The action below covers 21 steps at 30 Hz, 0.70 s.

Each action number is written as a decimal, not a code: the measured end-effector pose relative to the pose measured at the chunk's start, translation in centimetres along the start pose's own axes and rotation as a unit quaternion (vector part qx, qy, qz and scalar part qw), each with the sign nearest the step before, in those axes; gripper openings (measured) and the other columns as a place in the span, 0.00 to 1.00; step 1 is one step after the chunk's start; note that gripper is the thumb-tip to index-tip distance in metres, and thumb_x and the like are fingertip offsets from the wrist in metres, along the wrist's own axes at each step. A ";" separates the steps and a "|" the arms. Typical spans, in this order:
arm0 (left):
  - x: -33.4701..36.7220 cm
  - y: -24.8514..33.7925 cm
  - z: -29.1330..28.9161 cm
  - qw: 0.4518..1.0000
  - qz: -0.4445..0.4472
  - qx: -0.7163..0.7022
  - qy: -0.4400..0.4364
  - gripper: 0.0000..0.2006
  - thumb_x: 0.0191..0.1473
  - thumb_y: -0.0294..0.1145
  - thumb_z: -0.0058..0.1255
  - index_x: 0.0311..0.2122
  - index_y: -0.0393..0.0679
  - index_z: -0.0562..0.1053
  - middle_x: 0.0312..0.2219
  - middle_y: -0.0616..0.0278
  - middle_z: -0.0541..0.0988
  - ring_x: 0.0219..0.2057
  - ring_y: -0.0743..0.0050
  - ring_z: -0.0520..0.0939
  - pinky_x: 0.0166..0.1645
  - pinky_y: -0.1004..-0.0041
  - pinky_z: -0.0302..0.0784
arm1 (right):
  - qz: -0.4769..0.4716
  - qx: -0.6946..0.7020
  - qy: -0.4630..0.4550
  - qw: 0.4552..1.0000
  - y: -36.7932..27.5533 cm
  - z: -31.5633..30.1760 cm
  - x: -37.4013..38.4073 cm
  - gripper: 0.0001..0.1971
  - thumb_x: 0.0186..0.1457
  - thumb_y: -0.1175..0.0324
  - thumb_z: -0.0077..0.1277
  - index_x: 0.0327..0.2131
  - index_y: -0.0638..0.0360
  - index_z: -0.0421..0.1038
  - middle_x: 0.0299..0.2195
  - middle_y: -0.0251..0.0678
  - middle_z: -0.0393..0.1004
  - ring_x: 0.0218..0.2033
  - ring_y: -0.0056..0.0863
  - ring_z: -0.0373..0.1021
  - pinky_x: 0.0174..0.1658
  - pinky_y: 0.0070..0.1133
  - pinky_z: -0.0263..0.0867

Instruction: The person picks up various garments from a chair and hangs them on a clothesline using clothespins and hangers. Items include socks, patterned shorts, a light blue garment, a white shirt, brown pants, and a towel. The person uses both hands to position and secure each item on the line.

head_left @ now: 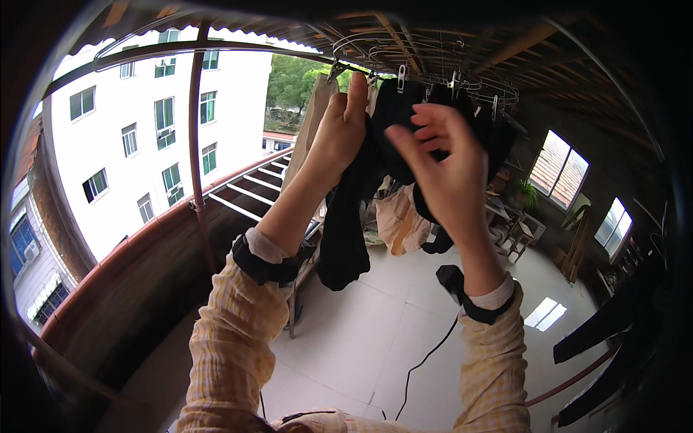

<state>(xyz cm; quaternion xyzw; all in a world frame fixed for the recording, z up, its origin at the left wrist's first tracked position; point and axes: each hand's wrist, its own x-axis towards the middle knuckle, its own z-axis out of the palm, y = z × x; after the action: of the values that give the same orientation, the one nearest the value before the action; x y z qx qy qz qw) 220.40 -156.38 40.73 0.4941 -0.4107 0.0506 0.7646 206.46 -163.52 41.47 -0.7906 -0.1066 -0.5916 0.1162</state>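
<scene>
Steadying the cloth with one hand while the other works a clip looks the sound way here. The left hand point(345, 133) is raised under the wire clip hanger's point(354, 37) left edge, one digit pointing up, the others folded; whether it pinches any fabric I cannot tell. The right hand point(449, 155) is half spread (and a little blurred), its thumb apart from the curled fingers, nothing visible between them. Just beyond, a long black sock point(345, 242) hangs below the hanger's near edge, its toe end loose. I would keep its top flat and squeeze the metal clip point(402, 76) wide, so the bite is neither twisted nor shallow. Mind the beige cloth point(310, 130) at the left edge and the peach frilled cloth point(401, 220) lower behind, since a snag could swing the whole hanger under its pole point(238, 47).
</scene>
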 end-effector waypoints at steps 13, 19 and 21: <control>0.3 -1.2 -11.9 0.989 -0.079 -0.056 -0.116 0.11 0.51 0.29 0.56 0.38 0.39 0.69 0.30 0.64 0.74 0.24 0.86 0.74 0.25 0.89 0.67 | 0.215 0.221 -0.131 0.942 1.4 10.3 1.7 0.09 0.50 0.76 0.55 0.34 0.64 0.66 0.28 0.36 0.74 0.29 0.16 0.70 0.32 0.13 0.64; 1.3 -2.4 -14.3 0.978 -0.013 -0.115 -0.174 0.07 0.53 0.29 0.54 0.35 0.43 0.69 0.29 0.69 0.74 0.21 0.95 0.67 0.20 0.89 0.59 | 0.131 0.308 -0.137 0.932 3.0 12.9 1.8 0.11 0.52 0.79 0.51 0.40 0.63 0.68 0.33 0.32 0.75 0.34 0.14 0.69 0.39 0.12 0.64; 2.0 -2.9 -14.9 0.973 -0.016 -0.120 -0.194 0.07 0.54 0.29 0.54 0.35 0.42 0.69 0.30 0.69 0.74 0.22 0.95 0.68 0.22 0.89 0.61 | 0.152 0.354 -0.173 0.906 3.6 12.9 1.8 0.12 0.52 0.79 0.51 0.42 0.64 0.69 0.35 0.32 0.75 0.36 0.13 0.69 0.39 0.11 0.64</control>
<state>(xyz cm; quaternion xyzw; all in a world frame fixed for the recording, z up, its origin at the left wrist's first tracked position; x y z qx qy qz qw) 231.70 -146.61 37.42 0.4055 -0.5465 -0.1081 0.7247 219.83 -162.90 39.44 -0.7938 -0.2063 -0.3443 0.4570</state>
